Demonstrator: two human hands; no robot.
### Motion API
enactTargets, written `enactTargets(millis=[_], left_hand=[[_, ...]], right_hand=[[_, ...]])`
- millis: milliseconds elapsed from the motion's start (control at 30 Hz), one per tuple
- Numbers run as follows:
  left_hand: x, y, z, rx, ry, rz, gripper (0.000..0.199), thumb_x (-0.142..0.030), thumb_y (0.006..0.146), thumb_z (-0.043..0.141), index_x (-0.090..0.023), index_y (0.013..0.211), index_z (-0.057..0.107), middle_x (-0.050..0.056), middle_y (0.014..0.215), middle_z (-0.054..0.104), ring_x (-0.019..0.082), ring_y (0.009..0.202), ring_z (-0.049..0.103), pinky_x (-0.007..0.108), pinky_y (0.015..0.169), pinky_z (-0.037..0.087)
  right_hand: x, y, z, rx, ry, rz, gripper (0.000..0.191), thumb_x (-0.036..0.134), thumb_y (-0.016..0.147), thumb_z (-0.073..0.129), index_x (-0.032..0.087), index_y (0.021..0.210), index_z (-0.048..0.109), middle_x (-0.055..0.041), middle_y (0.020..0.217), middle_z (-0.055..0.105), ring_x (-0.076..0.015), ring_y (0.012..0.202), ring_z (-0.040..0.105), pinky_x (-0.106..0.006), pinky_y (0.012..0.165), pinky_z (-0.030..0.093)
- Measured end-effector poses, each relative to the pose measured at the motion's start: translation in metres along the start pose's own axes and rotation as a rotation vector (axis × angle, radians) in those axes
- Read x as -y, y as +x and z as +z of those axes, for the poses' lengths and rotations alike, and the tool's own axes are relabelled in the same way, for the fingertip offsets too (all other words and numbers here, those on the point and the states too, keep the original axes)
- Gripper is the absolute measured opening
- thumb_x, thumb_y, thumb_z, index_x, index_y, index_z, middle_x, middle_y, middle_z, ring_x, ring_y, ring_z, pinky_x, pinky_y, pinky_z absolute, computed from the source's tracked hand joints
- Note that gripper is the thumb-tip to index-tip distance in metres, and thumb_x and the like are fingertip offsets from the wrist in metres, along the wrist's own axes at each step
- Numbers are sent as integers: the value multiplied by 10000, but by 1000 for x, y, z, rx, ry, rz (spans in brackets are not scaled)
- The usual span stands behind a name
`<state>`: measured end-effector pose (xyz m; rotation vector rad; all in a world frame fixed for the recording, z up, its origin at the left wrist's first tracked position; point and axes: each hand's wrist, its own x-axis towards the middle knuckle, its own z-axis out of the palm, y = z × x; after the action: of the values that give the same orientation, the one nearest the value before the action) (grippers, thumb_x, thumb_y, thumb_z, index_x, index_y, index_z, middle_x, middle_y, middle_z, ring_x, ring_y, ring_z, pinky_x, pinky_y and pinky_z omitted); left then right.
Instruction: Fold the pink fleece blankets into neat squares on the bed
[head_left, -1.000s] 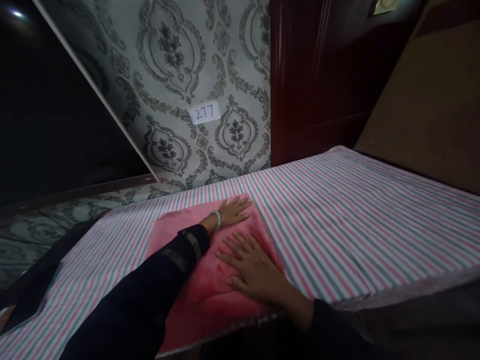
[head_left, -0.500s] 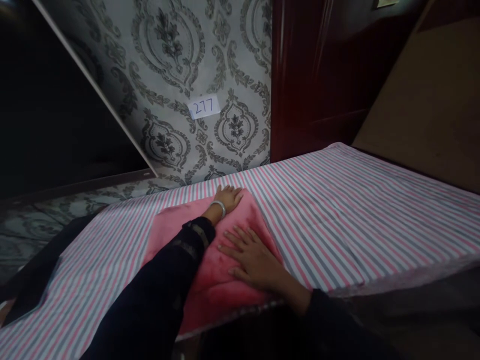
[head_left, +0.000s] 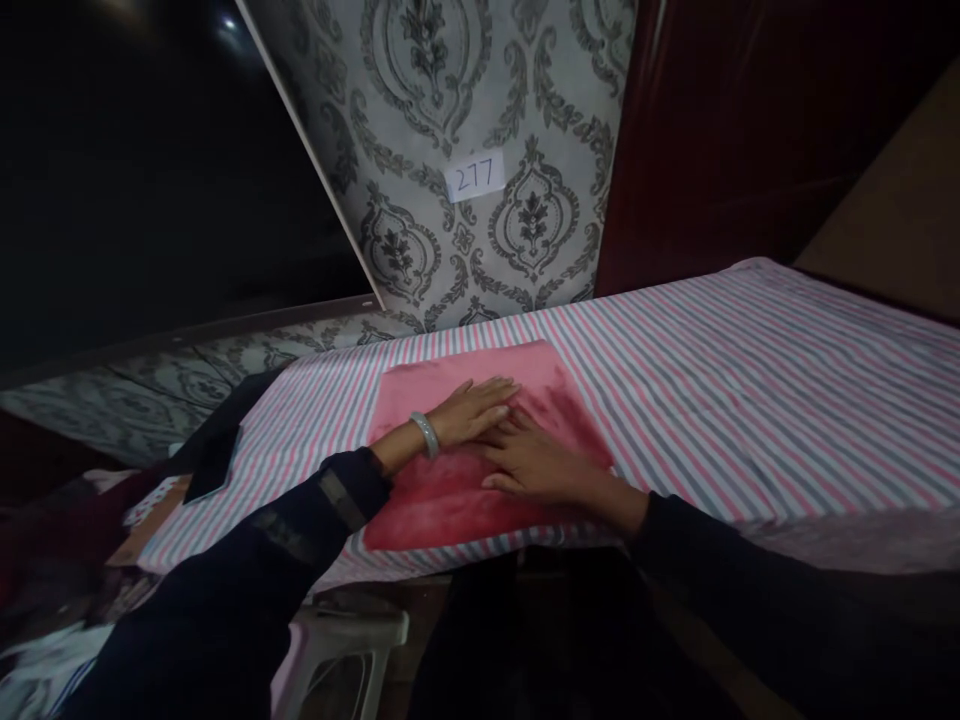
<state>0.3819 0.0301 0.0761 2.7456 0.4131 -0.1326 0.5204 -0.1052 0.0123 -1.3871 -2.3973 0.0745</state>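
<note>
A pink-red piece of plush cloth (head_left: 457, 505) lies spread on a striped sheet (head_left: 697, 400) of pink, grey and white. Flat on the cloth's middle rests my left hand (head_left: 469, 412), fingers stretched out to the right, a bracelet (head_left: 425, 434) round its wrist. My right hand (head_left: 536, 460) presses on the same cloth just beside it, its fingers spread and pointing left. The fingertips of both hands meet or overlap. Neither hand grips anything. Darker, brushed-looking patches show on the cloth to the right of my hands.
A large dark screen (head_left: 172, 170) stands at the back left, before patterned wallpaper bearing a paper label (head_left: 475, 176). Dark red panelling (head_left: 720, 150) rises at the back right. A dark flat object (head_left: 214, 465) lies at the sheet's left end. Below is a plastic stool (head_left: 345, 640).
My left hand has come back from the cloth's far edge to its middle, against my right hand. The cloth's front lies flatter, and the view has shifted left.
</note>
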Motion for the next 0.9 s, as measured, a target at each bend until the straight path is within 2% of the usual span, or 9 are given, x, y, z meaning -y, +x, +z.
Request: enactTargets(millis=[100,233,367,500,600,700,833,900], left_hand=[[18,11,12,25,64,1,618,-545,1034,175,-300,1590,287,53,1685,218,236,1570,122,591,1241,25],[56,33,19,3,214,-12,593,-504,1032,264,-314,1593,279,41,1694,161,246,1576,65,597,1235,-21],[89,56,6,-6,215,-114,613,-541,1013,309,-335,1589,277,38,1692,174,288,1572,88,646,1221,58],[109,70,0,-13,148,-207,615,-553,1015,272,-318,1583,295,39,1671,265,270,1550,211,591,1233,159],[114,72,5,-113,141,-221,597,-520,1029,230,-283,1566,343,39,1633,364,227,1523,291,530,1246,184],[108,68,10,-169,169,-247,594,-502,1036,213,-266,1564,348,46,1627,376,223,1517,303,522,1252,168],[94,61,4,-132,223,-355,622,-508,1032,240,-231,1588,289,109,1653,304,262,1533,264,546,1246,143],[87,49,-1,-91,234,-396,625,-508,1027,276,-231,1587,284,126,1661,272,278,1540,242,568,1238,147]], right_hand=[[4,8,9,23,33,-53,657,558,1009,503,278,1582,345,-72,1610,389,-304,1529,197,-592,1243,76],[2,5,19,50,64,-41,684,560,1010,498,288,1599,282,-50,1644,322,-260,1546,161,-561,1260,43],[2,2,17,87,109,-7,676,561,1005,505,304,1595,298,-32,1666,253,-275,1552,136,-559,1267,77],[3,3,16,54,129,6,687,543,989,548,344,1596,296,-7,1665,248,-285,1543,178,-550,1275,107],[3,2,17,76,118,-3,691,537,992,542,321,1600,294,-17,1666,246,-295,1543,174,-577,1266,127],[2,2,18,71,100,-7,683,553,997,522,302,1597,315,-30,1668,242,-305,1546,159,-580,1266,123],[2,3,18,82,60,-3,662,545,1005,520,308,1590,321,-42,1668,252,-294,1546,160,-571,1265,100],[3,3,19,91,41,3,653,562,1008,504,319,1586,321,-35,1671,244,-284,1552,132,-577,1260,73]])
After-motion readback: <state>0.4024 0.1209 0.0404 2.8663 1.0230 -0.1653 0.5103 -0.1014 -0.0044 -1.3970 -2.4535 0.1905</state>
